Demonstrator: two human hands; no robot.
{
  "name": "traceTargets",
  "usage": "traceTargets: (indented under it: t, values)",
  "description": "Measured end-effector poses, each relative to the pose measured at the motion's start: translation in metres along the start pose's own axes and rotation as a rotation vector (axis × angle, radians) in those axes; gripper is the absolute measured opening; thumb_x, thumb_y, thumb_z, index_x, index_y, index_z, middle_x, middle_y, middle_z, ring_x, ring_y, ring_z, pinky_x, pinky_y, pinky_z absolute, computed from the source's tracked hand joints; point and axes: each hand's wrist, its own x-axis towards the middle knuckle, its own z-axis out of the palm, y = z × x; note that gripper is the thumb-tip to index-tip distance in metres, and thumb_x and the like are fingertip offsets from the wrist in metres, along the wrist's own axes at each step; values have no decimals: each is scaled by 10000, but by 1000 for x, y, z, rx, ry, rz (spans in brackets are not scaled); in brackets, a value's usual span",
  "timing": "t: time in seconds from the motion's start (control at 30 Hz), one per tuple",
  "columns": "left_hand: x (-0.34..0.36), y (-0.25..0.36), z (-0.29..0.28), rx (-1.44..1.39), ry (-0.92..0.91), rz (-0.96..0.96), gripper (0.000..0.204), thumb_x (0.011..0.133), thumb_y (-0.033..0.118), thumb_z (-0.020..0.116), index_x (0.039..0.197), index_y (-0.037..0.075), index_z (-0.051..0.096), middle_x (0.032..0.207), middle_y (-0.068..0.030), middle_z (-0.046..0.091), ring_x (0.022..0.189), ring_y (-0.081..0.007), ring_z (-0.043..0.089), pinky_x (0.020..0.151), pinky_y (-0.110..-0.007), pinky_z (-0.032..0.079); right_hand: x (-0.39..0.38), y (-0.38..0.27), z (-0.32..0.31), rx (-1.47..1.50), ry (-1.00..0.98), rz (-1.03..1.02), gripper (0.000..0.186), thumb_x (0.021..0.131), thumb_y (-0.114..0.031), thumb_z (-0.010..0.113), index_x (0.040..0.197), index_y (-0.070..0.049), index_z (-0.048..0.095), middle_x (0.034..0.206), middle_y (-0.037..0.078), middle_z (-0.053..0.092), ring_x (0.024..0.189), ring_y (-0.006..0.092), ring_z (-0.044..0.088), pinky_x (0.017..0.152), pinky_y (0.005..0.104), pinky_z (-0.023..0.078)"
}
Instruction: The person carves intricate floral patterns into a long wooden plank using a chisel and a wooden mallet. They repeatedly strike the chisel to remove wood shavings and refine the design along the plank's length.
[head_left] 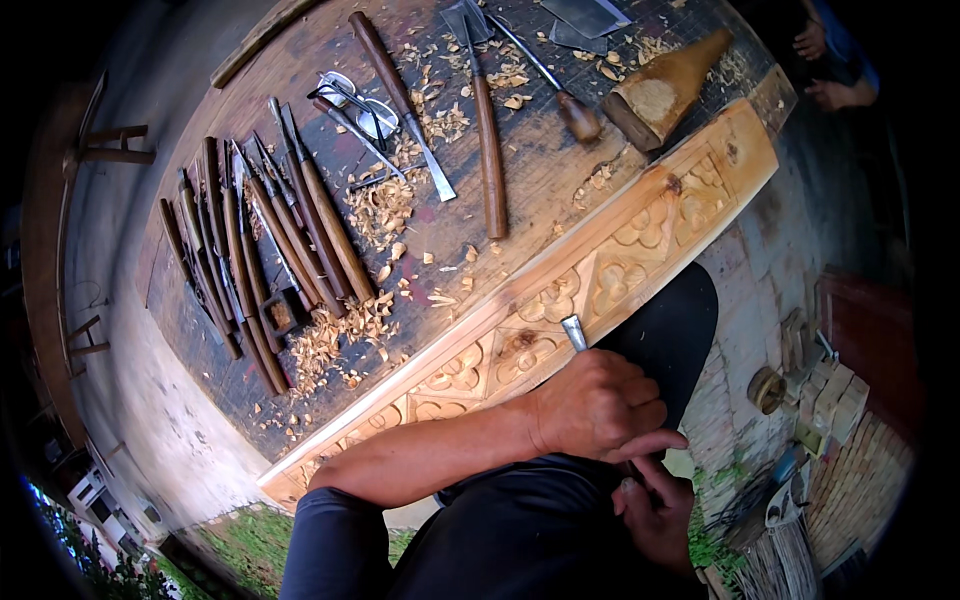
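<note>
A long pale wooden board (520,290) carved with flower shapes in triangular fields runs slantwise along the near table edge. My left hand (600,400) is closed around a carving chisel (574,333), whose steel blade sticks out over the board's lower edge, beside a carved flower. Most of the chisel's handle is hidden by my fist. Just below it, my right hand (655,510) has its fingers curled at the handle's rear end, partly covered by my left thumb. My left forearm crosses over the board's lower carvings.
On the dark worktable (300,60) lie a row of carving tools (255,230), eyeglasses (360,105), several loose chisels (487,150), a wooden mallet (670,90) and scattered shavings (340,335). Another person's hands (830,70) show at the far right. Stacked blocks (835,395) stand on the ground at right.
</note>
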Motion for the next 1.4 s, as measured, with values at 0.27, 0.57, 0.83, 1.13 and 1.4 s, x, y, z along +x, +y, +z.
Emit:
traceTargets:
  t: [0.27, 0.57, 0.83, 1.13, 1.4]
  values:
    - [6, 2, -4, 39, -42, -60, 479, 916, 390, 830, 615, 114, 581, 619, -38, 507, 550, -254, 592, 501, -393, 472, 8, 26, -3, 71, 7, -53, 429, 986, 6, 605, 1406, -1, 694, 765, 91, 711, 623, 123, 653, 592, 282, 524]
    - [8, -2, -1, 144, -70, -84, 469, 907, 416, 824, 628, 121, 589, 624, -29, 521, 577, -244, 611, 511, -384, 476, 29, 45, -12, 53, -17, -170, 385, 966, 31, 620, 1338, 26, 716, 787, 80, 702, 610, 119, 626, 576, 281, 496]
    - [5, -2, -5, 271, -61, 81, 452, 822, 472, 857, 688, 153, 565, 732, 10, 510, 632, -160, 551, 525, -318, 377, 52, 30, -32, -248, -6, -482, 202, 862, 82, 700, 1007, -29, 787, 795, 99, 747, 598, 207, 706, 563, 314, 530]
    - [1, 2, -2, 327, -195, 171, 291, 882, 360, 819, 893, 100, 691, 836, -2, 578, 710, -153, 564, 588, -295, 416, 49, 31, -70, -432, 173, -573, 425, 738, 16, 867, 1158, -16, 802, 827, 151, 772, 657, 270, 744, 616, 341, 561]
    - [2, 0, -5, 424, -213, 134, 282, 893, 303, 815, 960, 46, 719, 829, 0, 587, 701, -142, 570, 574, -288, 410, 69, 26, -90, -431, 115, -565, 478, 689, -23, 921, 1153, -27, 806, 826, 138, 775, 641, 252, 742, 606, 338, 559]
